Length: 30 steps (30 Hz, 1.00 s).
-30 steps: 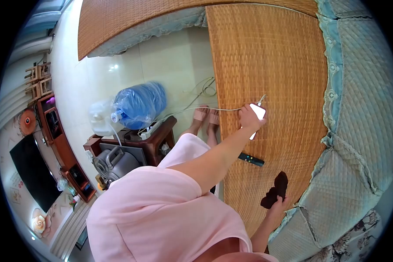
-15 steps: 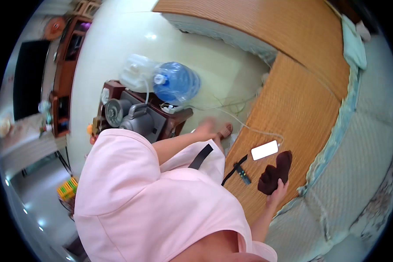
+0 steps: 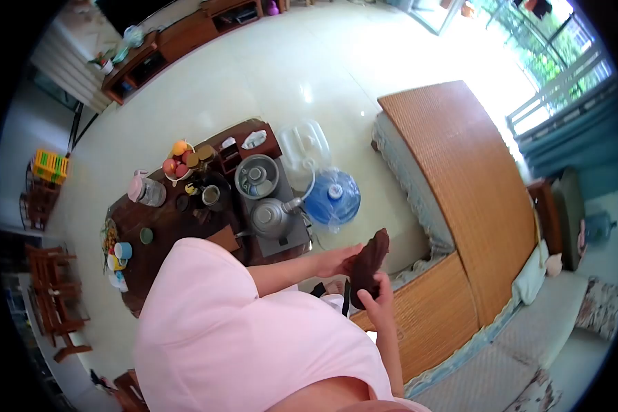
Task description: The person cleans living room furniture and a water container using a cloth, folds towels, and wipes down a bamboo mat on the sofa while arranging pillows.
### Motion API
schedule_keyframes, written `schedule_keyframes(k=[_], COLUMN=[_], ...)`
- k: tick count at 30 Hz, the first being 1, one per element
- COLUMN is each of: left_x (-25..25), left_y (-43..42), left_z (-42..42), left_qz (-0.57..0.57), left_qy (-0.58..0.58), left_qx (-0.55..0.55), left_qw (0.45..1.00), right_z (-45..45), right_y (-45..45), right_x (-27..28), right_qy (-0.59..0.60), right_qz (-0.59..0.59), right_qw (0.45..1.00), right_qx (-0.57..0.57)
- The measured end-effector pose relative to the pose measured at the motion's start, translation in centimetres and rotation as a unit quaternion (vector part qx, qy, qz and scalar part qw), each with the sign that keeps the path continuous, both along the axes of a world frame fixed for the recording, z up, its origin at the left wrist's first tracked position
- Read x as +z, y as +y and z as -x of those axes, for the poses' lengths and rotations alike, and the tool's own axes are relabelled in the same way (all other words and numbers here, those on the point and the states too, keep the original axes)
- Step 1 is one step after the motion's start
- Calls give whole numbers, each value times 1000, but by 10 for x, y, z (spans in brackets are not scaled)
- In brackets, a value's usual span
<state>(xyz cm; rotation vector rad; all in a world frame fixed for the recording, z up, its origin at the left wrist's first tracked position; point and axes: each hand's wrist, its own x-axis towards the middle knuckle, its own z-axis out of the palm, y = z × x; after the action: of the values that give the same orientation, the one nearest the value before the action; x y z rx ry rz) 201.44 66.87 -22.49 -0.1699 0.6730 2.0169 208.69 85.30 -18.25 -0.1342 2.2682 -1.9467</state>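
Observation:
A dark brown soft cloth (image 3: 369, 264), long and sock-like in shape, is held up in front of my body, above the edge of the wood-patterned bench top (image 3: 432, 302). My right hand (image 3: 379, 301) is closed on its lower end, thumb on the near side. My left hand (image 3: 340, 261) meets its left side, its fingers curled and partly hidden behind the cloth. Near my lap, a black strap (image 3: 346, 302) shows. A small white corner of the phone (image 3: 371, 336) peeks out beside my shirt.
To the left, a dark tea table (image 3: 165, 233) carries a kettle (image 3: 271, 218), a metal pot, a fruit bowl (image 3: 178, 165), a pink-lidded jug (image 3: 147, 189) and cups. A blue water bottle (image 3: 333, 199) and a clear container (image 3: 302, 144) stand on the floor. A sofa (image 3: 529, 350) lies right.
My right hand has lifted the brown cloth off the bench and brought it left. My left hand has come up to it. The view has swung toward the room and window.

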Motion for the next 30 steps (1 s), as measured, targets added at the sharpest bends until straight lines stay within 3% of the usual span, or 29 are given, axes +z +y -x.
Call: schedule_keyframes(k=[3,7,11,12,16,20,24,30], left_x=[-9,47,87,98,121,151,146,139], left_y=[-27,-64,-84,-89,-109,-131,-167,-199], left_z=[6,-4,-46,-59,-117,-169,-234,-346], left_qz=[182,86,32,4,87,139,126,336], left_qy=[157,108,88,90,155,198,193,164], left_qx=[179,383,492,512,578,685,698,772], left_qw=[954,913,865,854,796,687,677,514], right_z=[25,54,81,85,90,74,51,-14], right_y=[-22,-41,-62,-72,-108,-149,-194,-282], right_x=[12,41,54,56,73,101,117,139], right_qy=[2,8,75,85,107,163,184,212], right_qz=[-50,-69,-141,-121,-62,-19,-4,33], right_qw=[998,996,975,972,945,917,887,829], right_qx=[38,49,154,184,303,365,423,517])
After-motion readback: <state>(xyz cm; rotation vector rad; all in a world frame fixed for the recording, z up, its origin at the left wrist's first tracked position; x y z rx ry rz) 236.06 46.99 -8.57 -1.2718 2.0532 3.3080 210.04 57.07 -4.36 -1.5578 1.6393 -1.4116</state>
